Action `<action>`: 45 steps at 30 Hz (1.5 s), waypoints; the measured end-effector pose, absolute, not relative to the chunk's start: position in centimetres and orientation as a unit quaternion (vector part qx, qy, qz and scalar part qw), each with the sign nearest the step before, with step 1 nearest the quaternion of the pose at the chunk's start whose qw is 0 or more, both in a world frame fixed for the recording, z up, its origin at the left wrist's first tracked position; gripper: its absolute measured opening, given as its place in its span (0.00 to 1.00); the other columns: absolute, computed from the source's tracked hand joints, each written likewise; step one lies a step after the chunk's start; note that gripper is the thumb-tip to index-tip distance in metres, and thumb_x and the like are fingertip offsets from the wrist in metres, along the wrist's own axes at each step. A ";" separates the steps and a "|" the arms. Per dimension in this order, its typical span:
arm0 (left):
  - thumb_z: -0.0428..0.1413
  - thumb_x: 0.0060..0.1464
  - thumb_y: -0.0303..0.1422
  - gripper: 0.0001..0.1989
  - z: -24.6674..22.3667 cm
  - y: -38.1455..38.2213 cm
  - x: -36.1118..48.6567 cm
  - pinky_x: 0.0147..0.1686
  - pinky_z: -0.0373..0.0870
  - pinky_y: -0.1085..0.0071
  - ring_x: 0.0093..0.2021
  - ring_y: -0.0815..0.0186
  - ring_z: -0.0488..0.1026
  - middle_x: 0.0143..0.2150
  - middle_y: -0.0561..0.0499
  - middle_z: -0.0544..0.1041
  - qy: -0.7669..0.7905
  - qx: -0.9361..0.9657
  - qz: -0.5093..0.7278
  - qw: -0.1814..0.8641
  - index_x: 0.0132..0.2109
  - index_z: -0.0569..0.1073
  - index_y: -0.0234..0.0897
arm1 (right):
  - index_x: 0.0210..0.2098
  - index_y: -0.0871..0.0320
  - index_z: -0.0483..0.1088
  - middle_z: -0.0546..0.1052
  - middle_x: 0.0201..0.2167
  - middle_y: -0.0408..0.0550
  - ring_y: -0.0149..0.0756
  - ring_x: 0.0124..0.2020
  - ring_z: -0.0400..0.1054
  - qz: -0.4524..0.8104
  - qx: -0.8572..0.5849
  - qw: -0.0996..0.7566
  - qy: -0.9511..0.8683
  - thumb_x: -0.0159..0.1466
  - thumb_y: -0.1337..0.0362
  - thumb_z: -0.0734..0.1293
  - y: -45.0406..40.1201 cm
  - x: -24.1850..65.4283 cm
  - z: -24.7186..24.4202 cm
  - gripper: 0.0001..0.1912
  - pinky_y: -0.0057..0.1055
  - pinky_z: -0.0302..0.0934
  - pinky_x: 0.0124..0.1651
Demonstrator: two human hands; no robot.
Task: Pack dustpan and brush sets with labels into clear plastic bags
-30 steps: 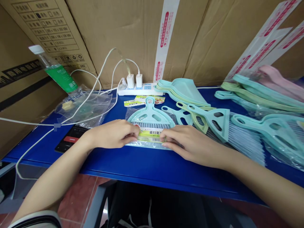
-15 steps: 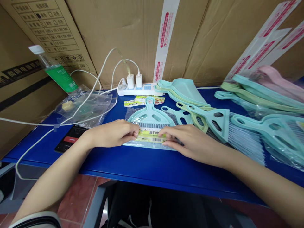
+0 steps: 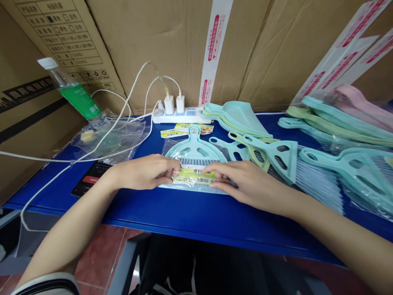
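In the head view, the bagged dustpan set (image 3: pixel 193 147) lies at frame centre. Left hand (image 3: pixel 147 171) and right hand (image 3: pixel 247 184) curl over its label (image 3: pixel 192 173); whether either grip pinches cannot be told. Light, even pressure should suit.

Your left hand (image 3: pixel 153 172) is curled at the left end of a label (image 3: pixel 196 176) on the plastic-wrapped dustpan set (image 3: pixel 194 150), your right hand (image 3: pixel 245 184) at the other; the set lies on the blue surface (image 3: pixel 172 213). 3 loose brushes (image 3: pixel 265 148) sit to its right, a white power strip (image 3: pixel 196 118) behind.
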State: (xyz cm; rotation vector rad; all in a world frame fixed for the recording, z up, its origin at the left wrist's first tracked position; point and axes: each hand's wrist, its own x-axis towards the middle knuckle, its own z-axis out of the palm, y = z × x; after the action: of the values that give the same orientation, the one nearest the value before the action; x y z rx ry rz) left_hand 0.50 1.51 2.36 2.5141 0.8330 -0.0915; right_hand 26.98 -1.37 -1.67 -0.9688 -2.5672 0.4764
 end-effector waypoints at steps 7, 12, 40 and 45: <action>0.48 0.62 0.26 0.05 2.3 1.4 0.5 0.34 0.61 0.71 0.31 0.67 0.70 0.33 0.52 0.74 0.310 0.920 -0.042 0.234 0.37 0.65 0.38 | 0.47 0.56 0.72 0.74 0.26 0.41 0.33 0.25 0.67 0.190 -0.345 0.200 -0.897 0.66 0.65 0.63 -1.2 27.0 -1.6 0.11 0.30 0.58 0.31; 0.48 0.62 0.26 0.04 2.3 1.4 0.5 0.35 0.61 0.71 0.32 0.66 0.69 0.34 0.52 0.73 0.318 0.919 -0.043 0.228 0.39 0.65 0.38 | 0.46 0.59 0.72 0.72 0.25 0.41 0.33 0.24 0.66 0.206 -0.340 0.203 -0.895 0.66 0.66 0.62 -1.0 27.1 -1.6 0.11 0.30 0.58 0.30; 0.43 0.63 0.28 0.04 2.5 1.0 0.8 0.32 0.59 0.69 0.29 0.66 0.64 0.33 0.52 0.69 0.340 0.914 -0.054 0.216 0.38 0.58 0.40 | 0.50 0.58 0.71 0.71 0.23 0.40 0.33 0.23 0.66 0.195 -0.360 0.208 -0.888 0.65 0.69 0.58 -1.4 26.8 -1.5 0.17 0.30 0.58 0.30; 0.42 0.63 0.27 0.04 2.6 0.9 1.0 0.32 0.59 0.69 0.29 0.66 0.65 0.33 0.52 0.70 0.350 0.912 -0.062 0.204 0.39 0.59 0.40 | 0.49 0.58 0.72 0.70 0.22 0.40 0.33 0.23 0.65 0.183 -0.364 0.214 -0.888 0.65 0.70 0.58 -1.4 26.7 -1.7 0.17 0.29 0.57 0.29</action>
State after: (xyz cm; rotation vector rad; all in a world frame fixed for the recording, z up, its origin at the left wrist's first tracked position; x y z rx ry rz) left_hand 1.03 0.92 2.59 2.5452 0.9763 -0.1738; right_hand 26.70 -1.40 -1.66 -1.0095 -2.4639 0.5087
